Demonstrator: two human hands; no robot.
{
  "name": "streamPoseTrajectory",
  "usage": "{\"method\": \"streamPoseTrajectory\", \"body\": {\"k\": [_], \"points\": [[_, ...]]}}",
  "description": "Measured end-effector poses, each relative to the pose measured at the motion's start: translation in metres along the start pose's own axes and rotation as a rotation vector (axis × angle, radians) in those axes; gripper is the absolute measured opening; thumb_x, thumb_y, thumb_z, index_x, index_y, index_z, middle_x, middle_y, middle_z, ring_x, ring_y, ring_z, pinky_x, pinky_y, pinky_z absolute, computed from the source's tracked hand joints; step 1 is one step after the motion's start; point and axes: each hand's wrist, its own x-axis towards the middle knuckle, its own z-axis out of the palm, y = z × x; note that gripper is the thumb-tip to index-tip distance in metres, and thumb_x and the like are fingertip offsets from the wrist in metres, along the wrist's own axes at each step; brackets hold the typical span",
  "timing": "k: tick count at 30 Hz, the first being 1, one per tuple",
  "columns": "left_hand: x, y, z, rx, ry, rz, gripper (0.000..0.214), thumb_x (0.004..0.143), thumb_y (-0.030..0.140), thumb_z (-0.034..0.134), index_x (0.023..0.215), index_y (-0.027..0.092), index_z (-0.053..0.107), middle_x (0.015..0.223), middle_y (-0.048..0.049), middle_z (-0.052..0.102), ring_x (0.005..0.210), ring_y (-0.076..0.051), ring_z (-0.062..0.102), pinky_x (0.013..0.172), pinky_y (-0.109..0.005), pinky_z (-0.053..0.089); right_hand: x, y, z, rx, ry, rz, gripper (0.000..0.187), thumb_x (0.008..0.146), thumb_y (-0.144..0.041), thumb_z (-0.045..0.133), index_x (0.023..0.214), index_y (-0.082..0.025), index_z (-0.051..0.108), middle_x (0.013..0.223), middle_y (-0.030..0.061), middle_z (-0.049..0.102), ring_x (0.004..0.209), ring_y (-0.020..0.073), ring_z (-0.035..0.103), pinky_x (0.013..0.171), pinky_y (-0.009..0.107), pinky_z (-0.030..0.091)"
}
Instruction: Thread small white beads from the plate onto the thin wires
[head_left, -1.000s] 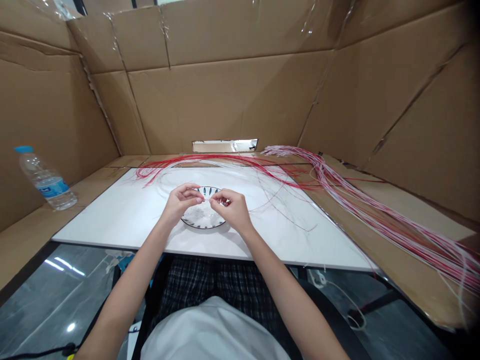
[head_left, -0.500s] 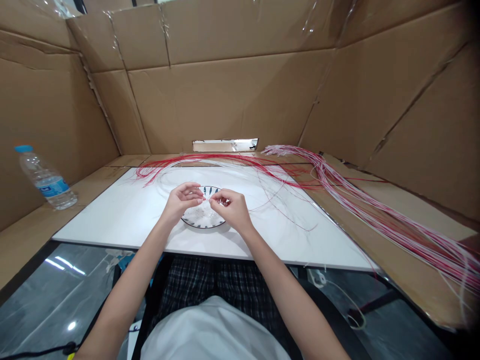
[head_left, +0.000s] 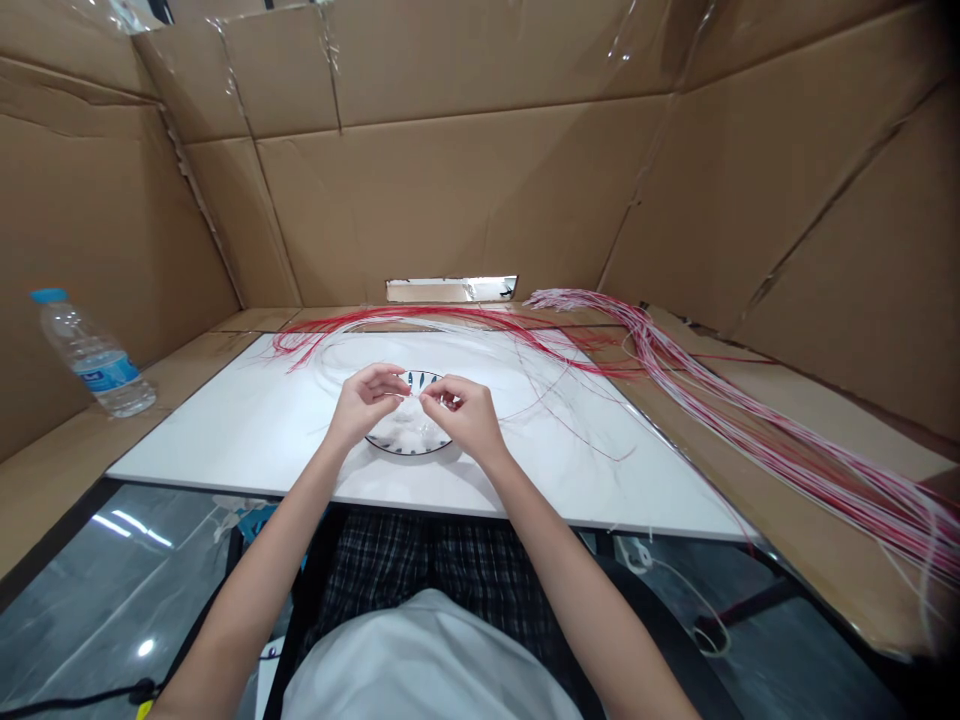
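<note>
A clear plastic water bottle with a blue cap and an unreadable blue label stands far left. Little has changed: the left hand and right hand stay pinched, fingers closed on something too fine to tell, above a round white plate with a dark-patterned rim. Thin red-and-white wires trail right beyond the white tabletop.

head cam | I see left hand crept slightly right, further over the plate | my view tipped a touch, so front edge of white board sits slightly higher in frame than earlier
</note>
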Motion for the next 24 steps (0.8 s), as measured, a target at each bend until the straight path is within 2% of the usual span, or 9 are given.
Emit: {"method": "streamPoseTrajectory", "body": {"k": [2, 4, 6, 15, 24], "points": [[0.000, -0.005, 0.000, 0.226, -0.014, 0.030, 0.036, 0.064, 0.007, 0.059, 0.098, 0.018, 0.063, 0.080, -0.0030, 0.068, 0.080, -0.018, 0.066, 0.076, -0.031, 0.051, 0.000, -0.001, -0.001, 0.010, 0.013, 0.012, 0.010, 0.072, -0.021, 0.058, 0.067, -0.017, 0.066, 0.066, 0.0017, 0.065, 0.059, 0.0123, 0.052, 0.054, 0.024, 0.040], [-0.001, -0.010, 0.000, 0.478, -0.077, 0.043, 0.038, 0.062, 0.006, 0.056, 0.095, 0.020, 0.065, 0.078, -0.0022, 0.069, 0.077, -0.019, 0.065, 0.076, -0.032, 0.049, 0.000, -0.001, -0.001, 0.029, 0.019, 0.029, 0.010, 0.072, -0.022, 0.059, 0.067, -0.017, 0.066, 0.066, 0.0016, 0.064, 0.059, 0.0123, 0.051, 0.054, 0.024, 0.040], [-0.001, -0.015, -0.001, 0.625, -0.148, 0.023, 0.036, 0.061, 0.007, 0.056, 0.092, 0.022, 0.068, 0.075, -0.0014, 0.070, 0.073, -0.020, 0.064, 0.073, -0.032, 0.048, 0.000, -0.001, -0.001, 0.052, 0.022, 0.046, 0.011, 0.072, -0.024, 0.060, 0.067, -0.017, 0.066, 0.067, 0.0019, 0.064, 0.060, 0.0124, 0.051, 0.054, 0.024, 0.040], [0.001, -0.017, -0.001, 0.590, -0.183, -0.005, 0.034, 0.062, 0.009, 0.054, 0.088, 0.021, 0.071, 0.066, -0.0009, 0.069, 0.064, -0.018, 0.063, 0.067, -0.028, 0.048, 0.001, 0.002, 0.000, 0.128, 0.013, 0.077, 0.014, 0.072, -0.029, 0.061, 0.067, -0.016, 0.065, 0.067, 0.0026, 0.064, 0.060, 0.0122, 0.050, 0.053, 0.023, 0.040], [-0.001, -0.012, 0.000, 0.599, -0.194, -0.005, 0.024, 0.061, 0.010, 0.055, 0.077, 0.020, 0.070, 0.064, 0.0003, 0.066, 0.062, -0.018, 0.059, 0.064, -0.027, 0.043, 0.000, 0.002, 0.001, 0.102, -0.021, 0.008, 0.010, 0.072, -0.023, 0.060, 0.069, -0.016, 0.066, 0.070, 0.0022, 0.063, 0.059, 0.0110, 0.049, 0.052, 0.022, 0.037]]}}
